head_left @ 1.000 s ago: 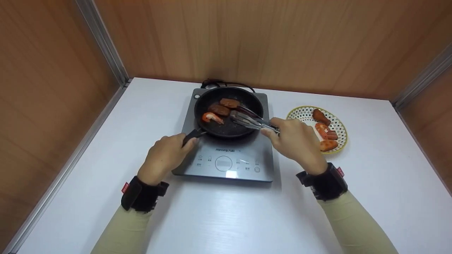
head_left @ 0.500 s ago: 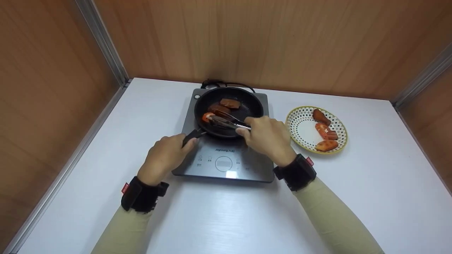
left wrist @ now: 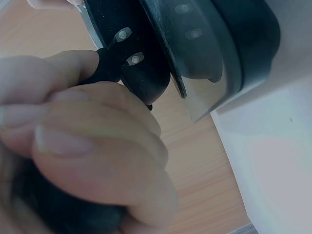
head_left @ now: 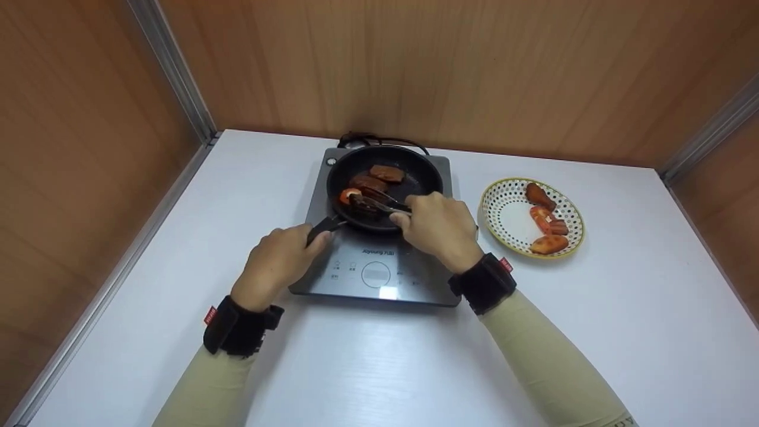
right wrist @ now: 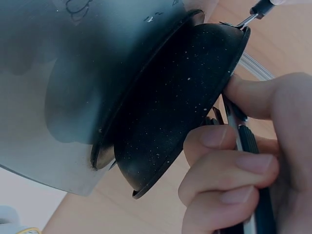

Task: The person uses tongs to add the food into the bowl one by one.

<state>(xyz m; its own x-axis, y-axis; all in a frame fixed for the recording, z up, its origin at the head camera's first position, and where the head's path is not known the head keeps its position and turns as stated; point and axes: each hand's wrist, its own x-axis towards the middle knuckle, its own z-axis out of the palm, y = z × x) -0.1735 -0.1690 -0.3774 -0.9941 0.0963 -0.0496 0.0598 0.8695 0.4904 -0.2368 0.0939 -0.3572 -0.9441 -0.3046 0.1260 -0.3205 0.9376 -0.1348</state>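
Note:
A black frying pan [head_left: 424, 169] sits on the induction cooktop [head_left: 350, 284]. My left hand [head_left: 281, 264] grips its handle [head_left: 323, 229], with fingers curled round it in the left wrist view. In my right hand [head_left: 439, 228] are metal tongs [head_left: 391, 206] with dark grips, held near the pan's right rim; the right wrist view shows fingers wrapped round the tongs [right wrist: 249, 141]. The tong tips overlap a shrimp [head_left: 347, 196] at the pan's left side, partly hiding it. Two brown meat pieces lie behind: one flat slab [head_left: 387, 173] and one darker piece [head_left: 363, 181].
Right of the cooktop, a dotted oval plate [head_left: 504, 216] carries a drumstick [head_left: 539, 196], a red-orange item [head_left: 541, 219], a striped piece [head_left: 558, 228] and a browned piece [head_left: 548, 244]. A black cord [head_left: 403, 141] runs behind the cooktop. Wooden panels [head_left: 474, 77] enclose the white table [head_left: 356, 367].
My right hand has moved left with the tongs, from the pan's right side to over the shrimp. The tong tips have drawn closer together. My left hand has stayed on the handle.

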